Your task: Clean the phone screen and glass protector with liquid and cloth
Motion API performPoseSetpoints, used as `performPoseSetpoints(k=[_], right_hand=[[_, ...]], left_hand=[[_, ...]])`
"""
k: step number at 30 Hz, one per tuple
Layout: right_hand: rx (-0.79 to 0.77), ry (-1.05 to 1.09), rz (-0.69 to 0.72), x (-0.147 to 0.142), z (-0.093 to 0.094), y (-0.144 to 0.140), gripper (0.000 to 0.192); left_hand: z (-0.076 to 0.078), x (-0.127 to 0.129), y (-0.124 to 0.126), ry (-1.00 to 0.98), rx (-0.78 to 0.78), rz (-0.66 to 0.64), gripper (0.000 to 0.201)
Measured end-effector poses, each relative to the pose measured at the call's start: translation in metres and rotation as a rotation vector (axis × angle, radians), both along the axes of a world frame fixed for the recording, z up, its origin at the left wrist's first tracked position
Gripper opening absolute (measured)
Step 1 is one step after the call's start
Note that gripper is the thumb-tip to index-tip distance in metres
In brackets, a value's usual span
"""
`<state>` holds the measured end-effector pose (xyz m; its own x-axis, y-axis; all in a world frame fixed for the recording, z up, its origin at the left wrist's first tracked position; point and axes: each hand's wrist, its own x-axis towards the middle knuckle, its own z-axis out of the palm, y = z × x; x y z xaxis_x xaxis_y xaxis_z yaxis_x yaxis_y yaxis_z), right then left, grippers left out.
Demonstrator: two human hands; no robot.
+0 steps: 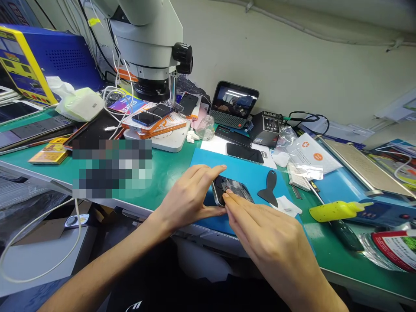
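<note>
A dark smartphone (235, 187) lies on a blue mat (208, 162), its upper face patchy with grey and black areas. My left hand (191, 193) grips the phone's near left end, thumb along the lower edge and forefinger by the upper edge. Over the phone's lower side, my right hand (264, 223) has its fingers bunched together, tips pressed at the phone's surface. Whatever is between those fingertips, if anything, is hidden. To the right of the phone lie a black plastic scraper (268, 188) and a crumpled white wipe (286, 206).
A microscope (146, 47) overhangs the bench at left, near stacked boxes with a phone (153, 114). Behind the mat are another phone (245, 153), a glass jar (206, 128) and a smart display (234, 104). A yellow bottle (334, 211) and a screwdriver (346, 236) are at right. One left-hand area is pixelated.
</note>
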<state>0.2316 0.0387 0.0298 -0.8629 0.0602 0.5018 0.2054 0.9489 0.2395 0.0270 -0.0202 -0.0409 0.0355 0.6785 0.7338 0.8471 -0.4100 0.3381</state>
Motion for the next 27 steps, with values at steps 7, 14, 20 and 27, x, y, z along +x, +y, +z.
performPoseSetpoints(k=[7, 14, 20, 27], right_hand=[[-0.035, 0.076, -0.031, -0.006, -0.005, -0.007, 0.025], [-0.150, 0.262, -0.086, -0.007, -0.009, -0.001, 0.016], [-0.172, 0.420, -0.165, -0.009, -0.009, 0.024, 0.016], [-0.610, 1.071, -0.415, 0.010, -0.017, 0.093, 0.021]], left_hand=[[-0.001, 0.002, -0.001, -0.047, -0.046, -0.006, 0.072], [0.002, 0.004, 0.000, -0.077, -0.056, -0.003, 0.075], [0.011, 0.007, 0.004, -0.265, -0.103, -0.048, 0.085], [0.038, 0.060, 0.039, -0.587, -0.206, -0.190, 0.090]])
